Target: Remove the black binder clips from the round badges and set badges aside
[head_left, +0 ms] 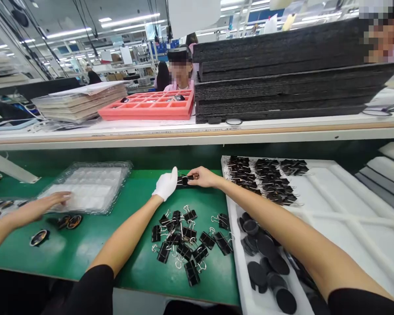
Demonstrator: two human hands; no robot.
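Note:
My left hand (166,185), in a white glove, grips the left end of a black binder clip (183,181) above the green work surface, thumb pointing up. My bare right hand (202,177) pinches the right end of the same clip. Its handles and whatever may sit in its jaws are too small to make out. Nearer to me lies a loose pile of black binder clips (184,251) with silver wire handles. On the right, a white tray (328,223) bears rows of clips (271,181) at its far end and round black discs (265,245) nearer to me.
At left, a co-worker's hand (57,199) reaches over clear plastic trays (88,186), near small round parts (39,237). A white shelf (170,139) crosses behind, carrying a red compartment tray (147,114) and stacked black foam sheets (279,96). Grey-white pads (385,181) are stacked far right.

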